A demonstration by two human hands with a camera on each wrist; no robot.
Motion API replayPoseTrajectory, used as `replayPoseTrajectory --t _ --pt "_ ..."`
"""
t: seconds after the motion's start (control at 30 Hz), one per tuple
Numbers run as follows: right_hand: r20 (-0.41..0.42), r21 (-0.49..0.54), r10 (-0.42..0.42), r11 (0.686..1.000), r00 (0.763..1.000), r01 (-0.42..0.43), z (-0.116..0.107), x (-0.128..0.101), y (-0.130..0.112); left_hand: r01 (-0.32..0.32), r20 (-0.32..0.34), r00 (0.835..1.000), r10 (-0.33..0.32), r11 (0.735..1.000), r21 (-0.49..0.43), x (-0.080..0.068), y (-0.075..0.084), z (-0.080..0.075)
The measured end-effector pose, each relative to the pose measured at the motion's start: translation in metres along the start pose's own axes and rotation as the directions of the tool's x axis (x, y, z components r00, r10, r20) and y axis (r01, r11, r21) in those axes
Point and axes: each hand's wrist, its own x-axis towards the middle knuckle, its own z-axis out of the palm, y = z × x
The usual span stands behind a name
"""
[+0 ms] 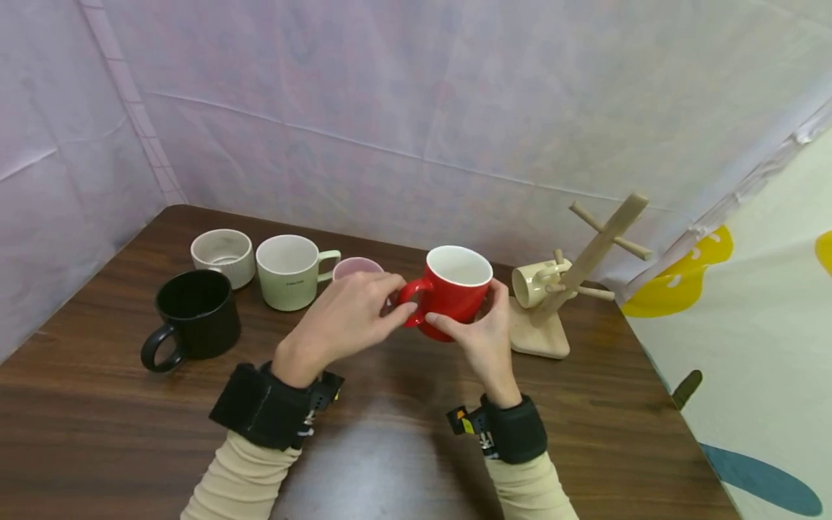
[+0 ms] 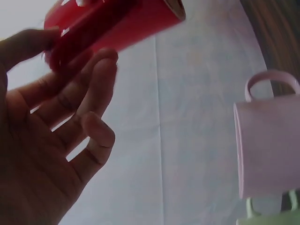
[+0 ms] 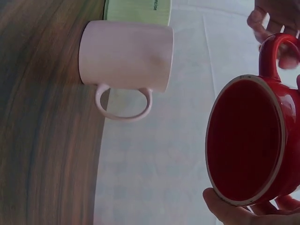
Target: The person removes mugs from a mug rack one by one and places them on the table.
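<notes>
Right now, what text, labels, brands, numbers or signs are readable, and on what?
"...rcise", probably: pale green mug, right wrist view, start cut off by the frame; too small to read in the head view.
Right wrist device: orange and yellow marks, too small to read.
Red mug: no text visible.

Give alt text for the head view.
The left hand holds a red mug by its handle, the right hand by its body, above a table. A black mug, white cup, green mug and pink mug stand left; a cream mug hangs on a rack, right.
</notes>
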Motion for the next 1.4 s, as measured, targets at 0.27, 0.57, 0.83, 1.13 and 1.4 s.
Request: replayPoseTrajectory --t 0.27,0.57,0.83,1.13,1.4 --pt "0.026 -0.015 -0.025 1.0 0.999 0.025 0.004 -0.002 0.002 0.21 0.123 0.976 -0.179 0.923 -0.324 0.002 0.003 -0.006" --pt "0.003 -0.06 -0.05 0.997 0.999 0.05 0.006 -0.002 0.003 0.28 0.154 0.958 -0.241 0.895 -0.348 0.002 0.005 -0.004" --pt "0.01 -0.072 -0.042 0.996 0.999 0.042 0.005 -0.002 0.004 0.305 0.177 0.95 -0.256 0.881 -0.362 0.003 0.007 0.001" --pt "0.005 -0.093 -0.053 0.994 0.999 0.053 0.006 -0.002 0.004 0.334 0.175 0.941 -0.289 0.872 -0.357 0.002 0.008 0.004" --pt "0.012 -0.099 -0.061 0.993 0.998 0.062 0.005 -0.003 0.004 0.347 0.175 0.936 -0.305 0.882 -0.318 0.004 0.01 0.007"
